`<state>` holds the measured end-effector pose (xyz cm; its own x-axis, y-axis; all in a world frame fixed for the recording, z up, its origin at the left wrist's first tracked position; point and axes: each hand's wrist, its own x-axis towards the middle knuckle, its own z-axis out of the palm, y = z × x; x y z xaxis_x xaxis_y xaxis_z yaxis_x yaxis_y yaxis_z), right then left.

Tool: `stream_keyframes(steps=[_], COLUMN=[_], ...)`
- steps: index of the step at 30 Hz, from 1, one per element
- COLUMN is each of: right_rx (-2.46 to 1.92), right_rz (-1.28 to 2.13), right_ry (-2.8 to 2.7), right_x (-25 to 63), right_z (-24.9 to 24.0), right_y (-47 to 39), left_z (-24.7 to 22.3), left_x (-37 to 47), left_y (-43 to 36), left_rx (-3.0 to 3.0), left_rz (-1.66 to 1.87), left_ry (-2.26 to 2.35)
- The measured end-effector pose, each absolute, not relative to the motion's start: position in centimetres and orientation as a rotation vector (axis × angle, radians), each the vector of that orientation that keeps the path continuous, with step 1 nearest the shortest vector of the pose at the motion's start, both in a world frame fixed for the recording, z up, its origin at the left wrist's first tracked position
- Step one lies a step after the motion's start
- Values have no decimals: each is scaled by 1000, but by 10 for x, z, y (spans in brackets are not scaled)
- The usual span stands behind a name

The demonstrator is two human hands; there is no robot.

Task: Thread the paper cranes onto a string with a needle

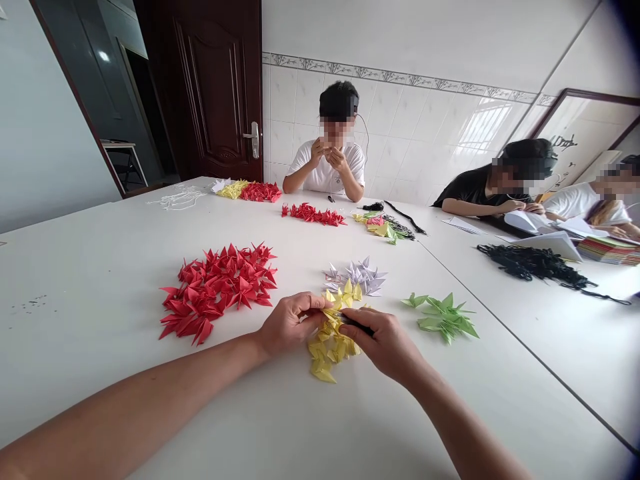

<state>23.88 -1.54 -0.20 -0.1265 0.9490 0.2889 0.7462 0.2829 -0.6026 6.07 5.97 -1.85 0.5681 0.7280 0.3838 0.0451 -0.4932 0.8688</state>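
My left hand (294, 325) is closed in a pinch on a folded yellow paper crane (331, 313), just above the table. In my right hand (385, 340) is a slim black-handled tool (358, 324) with a metal tip. Its tip meets the crane between my hands; whether it pierces the paper, I cannot tell. Under and around my fingers lie more yellow paper cranes (323, 370). Pale lavender cranes (364, 275) sit just beyond them. A heap of red cranes (217, 290) is left of my hands, and light green cranes (447, 317) lie to the right.
Across the white table (125, 280) a person (327, 163) works with raised hands beside red and yellow cranes (261, 192). White strings (177, 197) lie far left. At right are black cords (537, 265), a stack of coloured paper (607, 249) and two more people. A seam crosses the tabletop.
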Motion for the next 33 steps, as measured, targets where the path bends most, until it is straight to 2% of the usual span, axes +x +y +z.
stream_keyframes(steps=[33], right_rx=[-1513], right_rz=[419], right_ry=[-1973], right_x=[244], right_z=[3], right_y=[-16], left_z=[-21], left_x=[59], left_y=[61], left_rx=[2003], left_rz=[975], left_ry=[573])
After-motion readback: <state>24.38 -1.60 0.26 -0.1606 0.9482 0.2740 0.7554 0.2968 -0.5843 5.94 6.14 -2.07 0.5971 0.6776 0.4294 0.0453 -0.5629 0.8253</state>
